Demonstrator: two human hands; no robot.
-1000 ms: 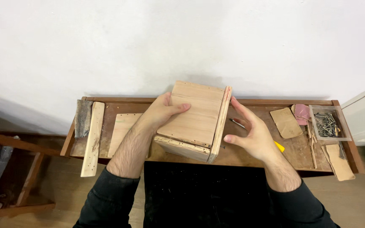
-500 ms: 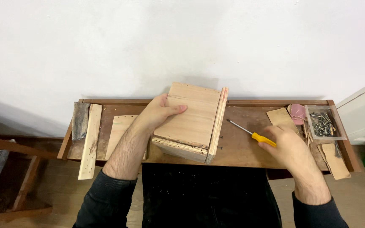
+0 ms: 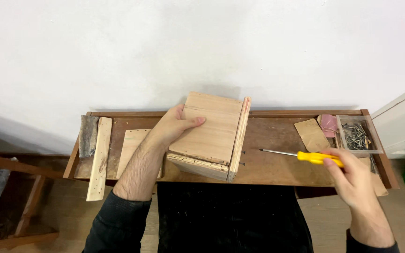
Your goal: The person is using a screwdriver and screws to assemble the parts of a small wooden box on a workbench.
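Right hand (image 3: 355,180) sits nearest the camera, low right, fingers pinched shut on the yellow handle of a screwdriver (image 3: 301,156); the shaft runs left, roughly level, tip just above the workbench (image 3: 277,171) and pointing toward the wooden box (image 3: 212,136), not touching it. Left hand (image 3: 174,126) comes up from the lower left in a dark sleeve and lies palm-down on the box's top panel, thumb across the face and fingers over the left edge, steadying it rather than closed around it. The box stands mid-bench, turned slightly, with a thin side board on its right face standing proud of the top. Two small dark screws (image 3: 242,158) stick out of that board's lower edge, just left of the screwdriver tip. Rows of small holes show along the box's front bottom edge. Left of the box, a flat pale board (image 3: 130,145) lies partly under the left forearm. Further left, a long narrow strip (image 3: 99,159) with holes lies lengthwise, its near end hanging over the bench front. Beside it, at the bench's left end, a rough dark grey block (image 3: 88,136). On the right side, beyond the right hand, a tan cardboard piece (image 3: 311,134), a pink pad (image 3: 329,124) and a clear tray of nails (image 3: 358,134) sit close together near the back rail. White wall behind everything.
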